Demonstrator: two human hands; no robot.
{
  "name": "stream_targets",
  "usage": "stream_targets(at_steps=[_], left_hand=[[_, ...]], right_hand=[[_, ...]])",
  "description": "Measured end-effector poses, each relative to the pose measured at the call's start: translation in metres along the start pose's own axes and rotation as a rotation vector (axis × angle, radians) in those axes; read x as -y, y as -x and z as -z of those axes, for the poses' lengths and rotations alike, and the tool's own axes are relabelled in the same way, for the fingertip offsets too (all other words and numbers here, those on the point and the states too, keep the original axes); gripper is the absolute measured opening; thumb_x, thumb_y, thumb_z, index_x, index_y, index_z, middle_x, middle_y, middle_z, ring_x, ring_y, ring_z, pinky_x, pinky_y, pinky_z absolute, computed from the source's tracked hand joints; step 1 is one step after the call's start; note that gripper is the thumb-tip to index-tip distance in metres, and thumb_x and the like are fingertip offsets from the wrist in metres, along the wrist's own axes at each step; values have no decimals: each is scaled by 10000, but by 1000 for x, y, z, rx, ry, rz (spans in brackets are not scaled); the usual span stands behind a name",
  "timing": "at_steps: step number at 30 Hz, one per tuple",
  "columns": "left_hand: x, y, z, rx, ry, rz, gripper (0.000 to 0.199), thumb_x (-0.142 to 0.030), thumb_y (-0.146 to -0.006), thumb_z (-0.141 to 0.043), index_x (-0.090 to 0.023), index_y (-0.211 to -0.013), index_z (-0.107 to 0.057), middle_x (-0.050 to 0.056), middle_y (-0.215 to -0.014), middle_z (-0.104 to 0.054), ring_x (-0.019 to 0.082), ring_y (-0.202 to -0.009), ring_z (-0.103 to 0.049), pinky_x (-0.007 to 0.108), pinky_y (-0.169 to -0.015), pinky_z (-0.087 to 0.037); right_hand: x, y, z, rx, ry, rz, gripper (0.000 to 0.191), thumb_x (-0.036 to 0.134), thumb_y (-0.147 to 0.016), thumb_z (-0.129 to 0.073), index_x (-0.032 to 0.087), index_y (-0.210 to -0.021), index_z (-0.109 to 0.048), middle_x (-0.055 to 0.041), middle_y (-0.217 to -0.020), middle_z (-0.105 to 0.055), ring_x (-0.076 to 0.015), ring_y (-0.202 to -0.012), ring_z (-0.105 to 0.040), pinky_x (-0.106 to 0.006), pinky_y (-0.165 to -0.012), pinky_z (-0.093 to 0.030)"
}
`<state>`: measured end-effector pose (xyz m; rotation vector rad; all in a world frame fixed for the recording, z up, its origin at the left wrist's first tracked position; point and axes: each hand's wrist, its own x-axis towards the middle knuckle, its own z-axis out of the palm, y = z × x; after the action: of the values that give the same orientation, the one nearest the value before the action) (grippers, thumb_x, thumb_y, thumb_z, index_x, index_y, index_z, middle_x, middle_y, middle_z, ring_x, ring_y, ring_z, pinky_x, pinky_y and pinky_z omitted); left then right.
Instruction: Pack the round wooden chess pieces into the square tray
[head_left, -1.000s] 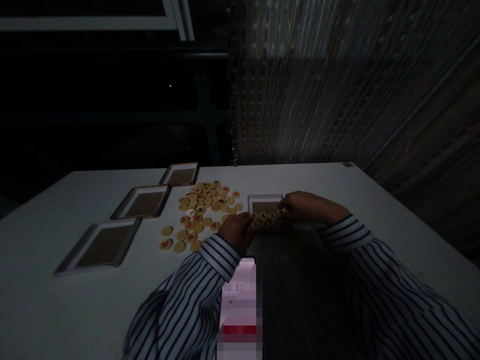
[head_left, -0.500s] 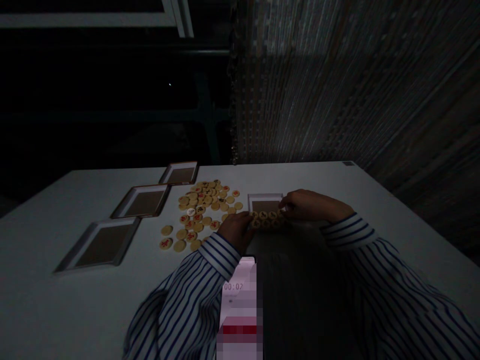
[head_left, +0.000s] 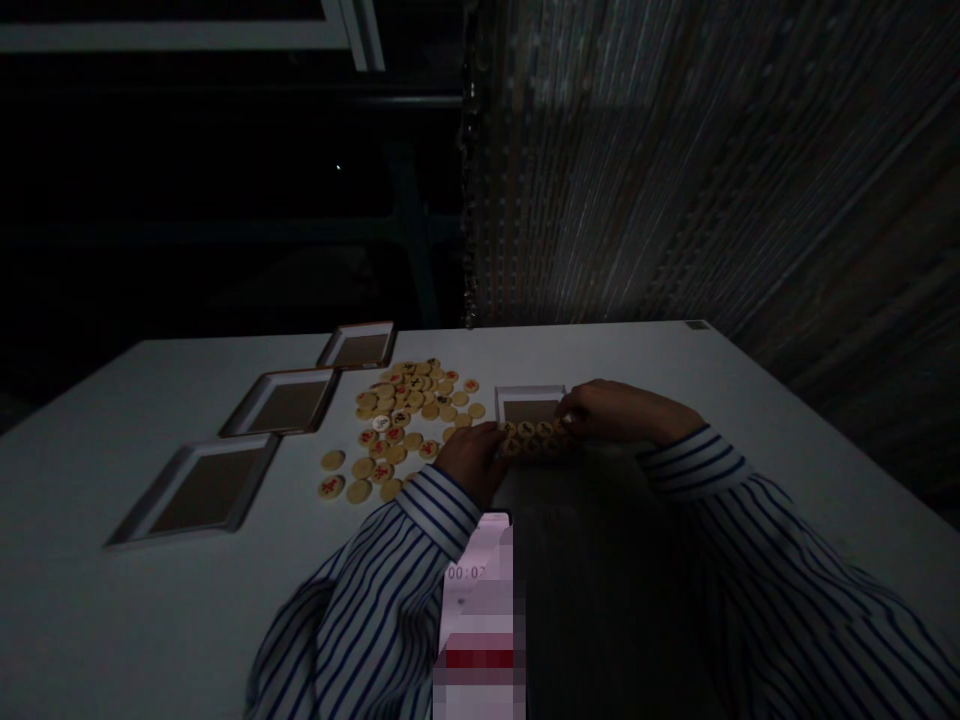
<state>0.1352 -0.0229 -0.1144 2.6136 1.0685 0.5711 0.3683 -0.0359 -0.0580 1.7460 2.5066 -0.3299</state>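
In the head view a shallow box (head_left: 531, 391) lies in front of me, its near part filled with two rows of round Chinese chess pieces (head_left: 526, 430) bearing dark characters. My left hand (head_left: 471, 462) is closed on the box's left edge, thumb and fingers at the near left corner. At the right end of the farther row, my right hand (head_left: 619, 411) has its fingers pinched on a piece that they partly cover. Left of the box, a loose heap of Chinese chess pieces (head_left: 416, 383) spreads out, some with red or black characters, others blank side up.
Three shallow trays stand in a slanting line on the left: a near tray (head_left: 206, 487), a middle tray (head_left: 289, 403) and a far tray (head_left: 358, 347). A lit phone (head_left: 480, 600) lies below my left wrist on the white table (head_left: 90, 420). A string curtain (head_left: 600, 200) hangs behind.
Almost nothing differs. Both hands stay at the box, and the pieces lie as before; the view has shifted very slightly.
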Motion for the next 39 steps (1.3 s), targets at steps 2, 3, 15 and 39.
stream_targets(at_steps=[2, 3, 15, 39], left_hand=[[-1, 0, 1, 5, -12, 5, 281, -214, -725, -561, -183, -1000, -608, 89, -1072, -617, 233, -985, -570, 373, -869, -443], [-1, 0, 2, 12, -13, 0, 271, -206, -719, -564, -188, -986, -612, 83, -1055, -623, 230, -973, -576, 370, -864, -446], [-2, -1, 2, 23, -22, 10, 294, -227, -735, -561, -177, -1021, -606, 84, -1087, -616, 217, -992, -570, 353, -877, -446], [-2, -2, 2, 41, -15, -3, 276, -242, -757, -529, -180, -1015, -604, 66, -1065, -621, 208, -968, -571, 341, -861, -442]], right_hand=[[0, 0, 0, 7, -2, -5, 276, 229, -721, -495, 206, -940, -661, -60, -885, -668, -170, -753, -601, -276, -670, -430], [0, 0, 0, 8, -2, -8, 271, 225, -719, -495, 207, -931, -662, -59, -879, -668, -169, -745, -600, -274, -663, -429], [0, 0, -1, 55, -20, -30, 274, 247, -717, -508, 214, -937, -667, -61, -879, -667, -165, -738, -596, -264, -651, -420], [7, 0, 3, 57, 19, -47, 262, 283, -719, -518, 217, -932, -656, -63, -894, -656, -166, -738, -583, -262, -633, -400]])
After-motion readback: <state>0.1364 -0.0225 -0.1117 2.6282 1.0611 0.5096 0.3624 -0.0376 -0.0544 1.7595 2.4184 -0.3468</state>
